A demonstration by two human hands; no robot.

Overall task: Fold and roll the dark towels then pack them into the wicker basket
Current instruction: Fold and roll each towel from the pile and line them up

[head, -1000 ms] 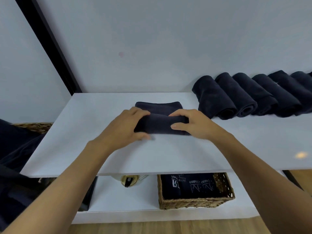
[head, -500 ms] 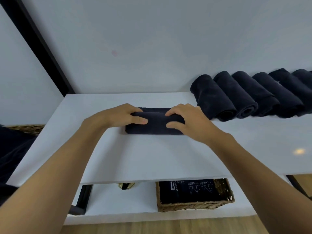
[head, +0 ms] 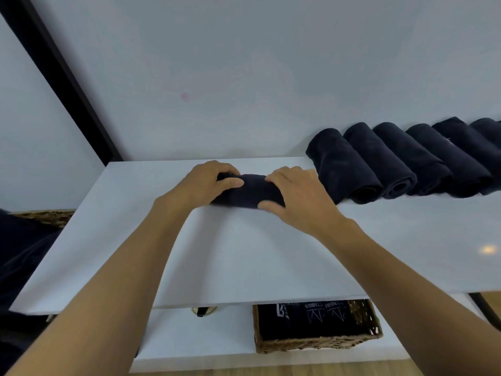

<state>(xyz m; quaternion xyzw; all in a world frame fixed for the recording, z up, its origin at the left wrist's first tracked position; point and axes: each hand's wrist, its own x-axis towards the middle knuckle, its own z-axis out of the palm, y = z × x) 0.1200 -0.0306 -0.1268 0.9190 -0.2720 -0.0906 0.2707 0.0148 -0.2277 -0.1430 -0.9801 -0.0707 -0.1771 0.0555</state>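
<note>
The dark towel (head: pixel 250 191) is rolled up completely: the flat tail seen 1 second ago is gone, and it lies nearer the white table's (head: pixel 244 261) far edge. The left hand (head: pixel 206 183) and right hand (head: pixel 295 196) clasp its ends. Finished rolls (head: pixel 379 164) line the far right edge. The wicker basket (head: pixel 317 344) sits below, so this towel looks ready to be set aside.

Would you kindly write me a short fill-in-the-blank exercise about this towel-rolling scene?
1. The left hand and the right hand both grip the same dark ____.
2. The finished rolls lie in a row on the ____ side of the table.
3. The wicker basket holds dark fabric with ____ lettering.
Missing words: towel; right; white.
</note>
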